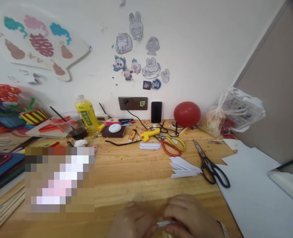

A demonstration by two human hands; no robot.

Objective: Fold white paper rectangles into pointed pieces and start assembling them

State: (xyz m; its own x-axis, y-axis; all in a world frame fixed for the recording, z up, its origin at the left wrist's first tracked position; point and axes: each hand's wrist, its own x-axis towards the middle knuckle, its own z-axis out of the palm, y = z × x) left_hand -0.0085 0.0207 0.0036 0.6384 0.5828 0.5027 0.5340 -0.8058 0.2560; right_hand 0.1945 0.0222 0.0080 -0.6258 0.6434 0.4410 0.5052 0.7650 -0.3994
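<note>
Low in the view, a small folded strip of white paper [165, 223] shows between my two hands. My left hand [134, 219] is closed, its fingertips at the strip's left end. My right hand [186, 213] pinches the strip from the right, with its fingers curled over it. Parts of the strip are hidden by the fingers. Beyond my right hand lie a fan of folded white paper pieces [183, 168] and black-handled scissors [211, 168]. A stack of folded paper strips [149, 145] rests farther back.
White paper sheets [258, 185] cover the right side. Behind are a yellow glue gun [149, 134], red-and-yellow-handled scissors [171, 150], a phone [156, 112], a red balloon [187, 114], a yellow drink bottle [87, 114] and a cup of dark drink [79, 132]. Wooden sticks [6, 211] lie at left.
</note>
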